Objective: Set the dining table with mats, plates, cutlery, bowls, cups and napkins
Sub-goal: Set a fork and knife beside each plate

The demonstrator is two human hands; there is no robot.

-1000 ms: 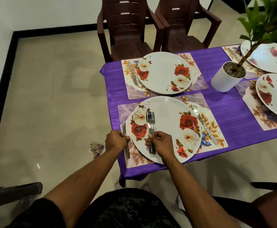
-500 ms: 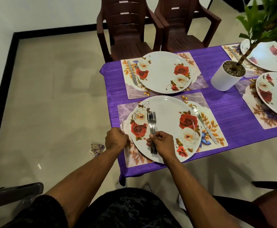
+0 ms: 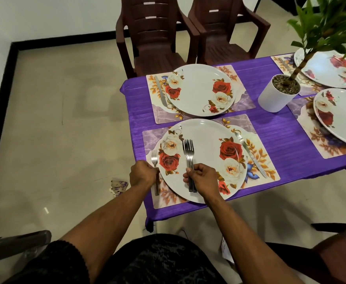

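A white rose-patterned plate (image 3: 203, 140) lies on the near floral mat (image 3: 256, 152), on the purple-clothed table (image 3: 274, 128). My left hand (image 3: 142, 174) grips a single fork (image 3: 154, 160) lying on the mat left of the plate. Over the plate my right hand (image 3: 202, 178) holds a bundle of forks (image 3: 189, 152), tines pointing away. A knife (image 3: 250, 154) rests on the mat to the plate's right. Behind it, a second plate (image 3: 198, 89) sits on its own mat with a knife (image 3: 160, 91) at its left.
A white pot with a green plant (image 3: 276, 93) stands mid-table. Two more plates on mats (image 3: 340, 117) fill the right side. Two brown plastic chairs (image 3: 157, 37) stand beyond the table. Crumpled paper (image 3: 117, 186) lies on the floor by the table's left edge.
My left hand has set its fork down on the mat left of the plate, its tines showing again. The right hand has barely moved with its forks.
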